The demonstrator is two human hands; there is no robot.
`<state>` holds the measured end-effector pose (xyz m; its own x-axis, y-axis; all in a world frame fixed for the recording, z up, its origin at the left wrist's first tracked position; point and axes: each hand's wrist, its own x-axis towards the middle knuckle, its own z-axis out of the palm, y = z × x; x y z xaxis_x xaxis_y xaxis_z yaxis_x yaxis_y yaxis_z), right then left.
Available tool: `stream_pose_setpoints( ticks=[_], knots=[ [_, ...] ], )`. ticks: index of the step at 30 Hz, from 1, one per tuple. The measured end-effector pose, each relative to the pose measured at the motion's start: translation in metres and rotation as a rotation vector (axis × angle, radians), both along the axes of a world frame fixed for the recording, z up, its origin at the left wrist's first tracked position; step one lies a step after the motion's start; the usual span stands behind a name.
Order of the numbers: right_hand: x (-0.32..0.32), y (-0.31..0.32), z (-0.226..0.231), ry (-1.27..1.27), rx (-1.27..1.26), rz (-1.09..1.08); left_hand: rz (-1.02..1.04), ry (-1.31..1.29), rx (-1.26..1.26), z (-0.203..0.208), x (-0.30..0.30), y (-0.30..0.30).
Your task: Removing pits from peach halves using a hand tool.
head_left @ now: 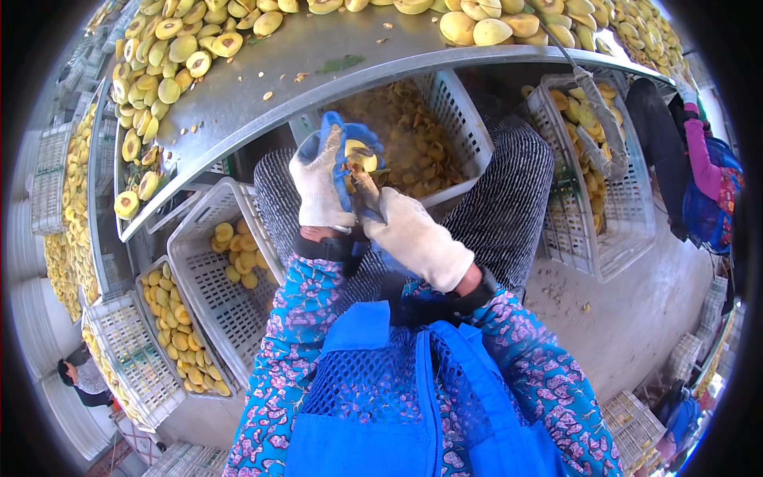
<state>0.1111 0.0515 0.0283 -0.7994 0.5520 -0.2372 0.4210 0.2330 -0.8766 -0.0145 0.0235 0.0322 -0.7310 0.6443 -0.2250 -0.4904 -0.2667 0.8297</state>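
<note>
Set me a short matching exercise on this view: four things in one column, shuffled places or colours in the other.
Things:
1. Wearer's trousers
2. Leaf
3. Fruit piece at mid-picture
4. Mesh-panelled garment

Places or colours:
A. Held in the left hand
B. Bright blue
C. Black and white
D. Lying on the metal table

Pairs: 1-C; 2-D; 3-A; 4-B

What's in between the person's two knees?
In the head view, a white crate with brownish-orange pieces in it sits there. The gloved left hand, holding yellow fruit, and the gloved right hand show there too.
</note>
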Motion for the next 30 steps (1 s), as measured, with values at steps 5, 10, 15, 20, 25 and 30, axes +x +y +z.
stream_pose_setpoints(
  ticks=[5,10,15,20,25,30],
  knots=[
    [0.010,0.021,0.024,-0.001,-1.097,0.064,-0.249,0.070,-0.140,-0.002,-0.011,-0.003],
    [0.022,0.028,0.002,0.225,-1.708,0.177,-0.361,0.091,-0.155,0.001,-0.011,0.002],
    [0.023,0.023,-0.003,0.529,-1.925,0.235,-0.196,-0.055,0.045,-0.006,-0.027,0.016],
    [0.020,0.045,0.000,0.315,-1.531,0.063,0.197,0.015,0.137,-0.013,-0.090,-0.045],
    [0.001,0.065,-0.060,-0.045,-0.584,-0.066,0.601,0.352,-0.424,0.040,-0.123,-0.131],
    [-0.002,0.074,-0.062,-0.083,-0.610,-0.054,0.342,0.930,-0.859,0.067,-0.161,-0.093]
  ],
)
